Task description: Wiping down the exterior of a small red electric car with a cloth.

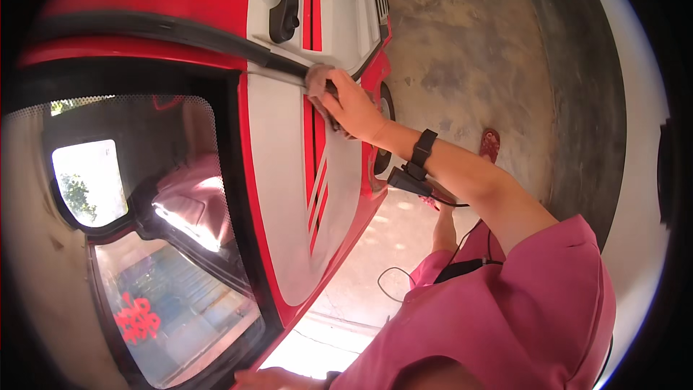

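My right hand (pixel 355 111) is closed on a brownish-grey cloth (pixel 317 81), bunched up against the vehicle's white side panel (pixel 278 144). The cloth lies at the seam just below the black door handle (pixel 284 1), over the red and black stripes (pixel 313 126). Part of it hangs down under my palm. At the lower edge of the picture my left hand (pixel 278 379) rests by the red trim (pixel 285 314); its visible fingers look stretched out, and the rest is cut off.
A dark-framed window (pixel 144 173) with a red decal (pixel 137 318) fills the left. A wheel (pixel 386 112) shows beyond the panel. Stained concrete floor (pixel 462 43) and a dark strip (pixel 588 101) lie to the right. A thin cable loops from my wrist device (pixel 410 180).
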A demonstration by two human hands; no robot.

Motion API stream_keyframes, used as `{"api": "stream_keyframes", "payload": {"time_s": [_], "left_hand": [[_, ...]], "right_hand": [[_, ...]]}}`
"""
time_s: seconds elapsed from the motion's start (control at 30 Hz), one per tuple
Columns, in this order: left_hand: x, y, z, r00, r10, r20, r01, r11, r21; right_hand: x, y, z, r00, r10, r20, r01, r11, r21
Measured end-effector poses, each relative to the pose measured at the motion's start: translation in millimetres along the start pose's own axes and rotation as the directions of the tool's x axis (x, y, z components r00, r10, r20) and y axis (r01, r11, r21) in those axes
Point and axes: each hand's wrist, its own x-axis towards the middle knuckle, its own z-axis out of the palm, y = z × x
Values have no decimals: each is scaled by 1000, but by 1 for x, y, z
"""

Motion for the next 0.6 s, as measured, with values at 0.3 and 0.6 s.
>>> {"api": "stream_keyframes", "payload": {"time_s": [0.3,0.6], "left_hand": [[12,124,30,608,777,160,-793,591,144],[10,136,29,590,783,197,-800,533,276]], "right_hand": [[44,-43,28,977,-211,-8,210,975,-71],[32,-21,30,978,-208,-27,205,974,-92]]}}
